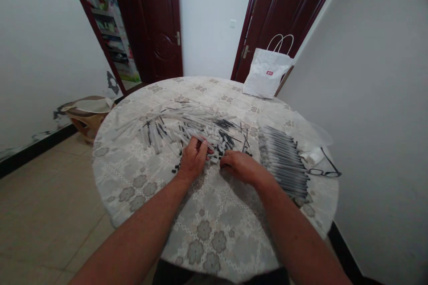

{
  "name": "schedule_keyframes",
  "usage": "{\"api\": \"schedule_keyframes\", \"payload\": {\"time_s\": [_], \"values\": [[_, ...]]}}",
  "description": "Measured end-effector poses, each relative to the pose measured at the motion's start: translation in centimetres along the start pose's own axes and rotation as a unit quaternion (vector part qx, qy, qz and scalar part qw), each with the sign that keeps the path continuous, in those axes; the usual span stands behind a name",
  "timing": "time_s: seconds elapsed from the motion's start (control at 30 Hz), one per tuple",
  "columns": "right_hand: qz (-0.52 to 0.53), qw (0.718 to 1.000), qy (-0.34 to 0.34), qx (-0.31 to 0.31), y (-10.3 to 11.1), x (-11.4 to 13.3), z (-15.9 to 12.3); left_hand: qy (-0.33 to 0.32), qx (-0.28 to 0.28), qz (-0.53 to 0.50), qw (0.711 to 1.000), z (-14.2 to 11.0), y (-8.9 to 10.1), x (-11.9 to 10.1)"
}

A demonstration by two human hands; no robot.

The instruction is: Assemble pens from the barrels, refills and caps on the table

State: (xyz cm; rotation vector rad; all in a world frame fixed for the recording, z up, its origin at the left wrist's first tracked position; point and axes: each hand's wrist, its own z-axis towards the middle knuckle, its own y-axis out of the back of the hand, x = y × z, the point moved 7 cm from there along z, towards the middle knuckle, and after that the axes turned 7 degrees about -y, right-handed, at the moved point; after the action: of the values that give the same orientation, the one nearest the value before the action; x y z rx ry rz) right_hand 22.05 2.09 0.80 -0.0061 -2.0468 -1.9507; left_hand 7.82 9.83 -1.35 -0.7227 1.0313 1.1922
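Observation:
My left hand is closed around a whitish pen barrel, which slants across the fingers. To its right, my right hand has its fingers curled together at the near edge of a heap of small white and black pen parts; whatever is in its fingertips is hidden. Loose translucent barrels lie spread beyond and to the left of my hands. Thin dark refills lie behind the heap. Small black plugs are scattered beside my left wrist.
Rows of pens lie side by side on the right of the round table with its flowered cloth. Eyeglasses and clear plastic lie beyond them. A white paper bag stands at the back right; a brown stool is left.

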Motion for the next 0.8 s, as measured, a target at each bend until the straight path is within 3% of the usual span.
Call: {"api": "schedule_keyframes", "payload": {"time_s": [0.1, 0.17, 0.2, 0.27, 0.37, 0.43, 0.5, 0.8], "values": [[0.079, 0.987, 0.03, -0.133, 2.9, -0.5, -0.3, 0.015, -0.003, -0.044, 0.999, 0.0, -0.1, 0.1], [0.169, 0.946, 0.005, -0.277, 5.3, -1.9, -1.2, 0.039, -0.004, -0.1, 0.994, 0.1, -0.3, 0.4], [0.227, 0.909, -0.026, -0.348, 6.1, -2.9, -1.8, 0.055, -0.004, -0.135, 0.989, 0.2, -0.5, 0.6], [0.368, 0.809, -0.098, -0.447, 6.6, -5.4, -2.8, 0.09, -0.005, -0.211, 0.973, 0.4, -0.7, 1.0], [0.565, 0.669, -0.143, -0.461, 4.9, -7.6, -2.5, 0.128, -0.013, -0.304, 0.944, 0.7, -0.9, 1.3], [0.632, 0.625, -0.137, -0.438, 4.0, -7.8, -1.8, 0.142, -0.02, -0.341, 0.929, 0.7, -0.9, 1.4], [0.656, 0.61, -0.131, -0.425, 3.5, -7.6, -1.3, 0.155, -0.023, -0.367, 0.917, 0.7, -1.0, 1.4], [0.664, 0.602, -0.128, -0.424, 3.1, -6.4, -1.1, 0.184, -0.041, -0.433, 0.882, 0.5, -0.9, 1.4]]}}
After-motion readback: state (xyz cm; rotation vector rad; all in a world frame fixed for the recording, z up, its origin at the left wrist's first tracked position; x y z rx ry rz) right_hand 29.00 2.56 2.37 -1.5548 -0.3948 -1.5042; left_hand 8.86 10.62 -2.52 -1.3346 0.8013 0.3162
